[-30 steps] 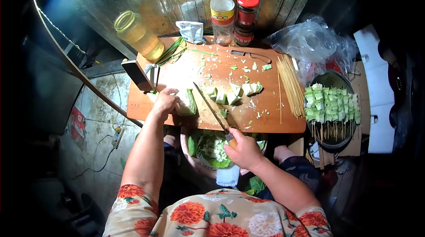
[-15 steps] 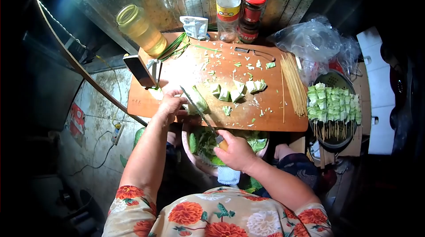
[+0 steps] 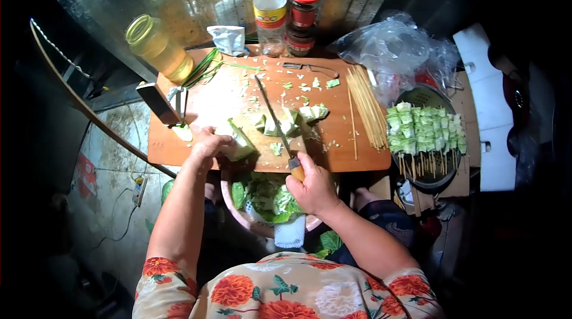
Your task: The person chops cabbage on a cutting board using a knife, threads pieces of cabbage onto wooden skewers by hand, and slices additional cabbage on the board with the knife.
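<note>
My left hand [image 3: 208, 143] holds a large piece of cabbage [image 3: 239, 142] near the front edge of the wooden board [image 3: 333, 152]. My right hand [image 3: 314, 185] is closed round the wooden handle of a knife [image 3: 272, 114], whose blade points up and away over the board, beside the cut cabbage chunks [image 3: 288, 122]. More cut chunks [image 3: 313, 112] and small shreds lie further right. Below the board's front edge, a basin [image 3: 233, 203] holds cabbage leaves and scraps.
A phone [image 3: 158, 103] stands at the board's left, near a tilted jar [image 3: 158, 51]. A bottle [image 3: 270, 18], lidded jars [image 3: 303, 18] and a peeler [image 3: 310, 69] are at the back. Wooden sticks [image 3: 366, 107], cabbage skewers [image 3: 426, 130] and plastic bags [image 3: 387, 45] are at right.
The knife has moved from over the large cabbage piece rightward to the cut chunks, its blade now more upright. My left hand keeps hold of the cabbage. The whole view has shifted.
</note>
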Tool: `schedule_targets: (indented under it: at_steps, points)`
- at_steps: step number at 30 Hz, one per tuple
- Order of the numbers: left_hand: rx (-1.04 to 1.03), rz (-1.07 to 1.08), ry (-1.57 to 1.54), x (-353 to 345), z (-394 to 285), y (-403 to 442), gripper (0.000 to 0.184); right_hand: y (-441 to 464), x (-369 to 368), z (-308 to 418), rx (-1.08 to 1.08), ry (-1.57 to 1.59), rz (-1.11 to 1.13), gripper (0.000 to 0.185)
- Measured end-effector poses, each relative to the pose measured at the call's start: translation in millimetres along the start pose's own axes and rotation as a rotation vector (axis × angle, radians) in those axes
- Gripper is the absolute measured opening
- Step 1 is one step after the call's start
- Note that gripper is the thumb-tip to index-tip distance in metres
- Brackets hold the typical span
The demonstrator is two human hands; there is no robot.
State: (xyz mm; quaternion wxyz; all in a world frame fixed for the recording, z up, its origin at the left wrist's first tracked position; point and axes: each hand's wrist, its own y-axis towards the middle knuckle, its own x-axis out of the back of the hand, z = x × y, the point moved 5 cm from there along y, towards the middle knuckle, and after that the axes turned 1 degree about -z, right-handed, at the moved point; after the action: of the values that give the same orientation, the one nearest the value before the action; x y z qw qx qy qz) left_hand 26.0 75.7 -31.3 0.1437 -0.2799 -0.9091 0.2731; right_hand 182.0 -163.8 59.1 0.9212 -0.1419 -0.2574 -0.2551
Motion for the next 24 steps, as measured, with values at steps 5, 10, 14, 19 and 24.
schedule_targets:
  at_steps: [5, 10, 14, 19, 24]
  points:
    - [-0.046, -0.014, -0.036, 13, -43, -31, 0.047, 3, 30, -16, -0.025, -0.131, -0.193, 0.050]
    - [-0.104, -0.001, -0.253, 14, -58, -61, 0.048, 7, 51, -54, -0.077, -0.292, -0.352, 0.056]
    - [-0.166, 0.156, -0.546, -33, -60, -93, 0.052, 3, 59, -85, -0.284, -0.431, -0.355, 0.053]
    - [-0.088, 0.393, -0.677, -75, -66, -135, 0.053, -7, 66, -109, -0.438, -0.463, -0.317, 0.057]
    - [-0.015, 0.394, -0.526, -83, -61, -141, 0.061, -5, 70, -99, -0.536, -0.534, -0.202, 0.056]
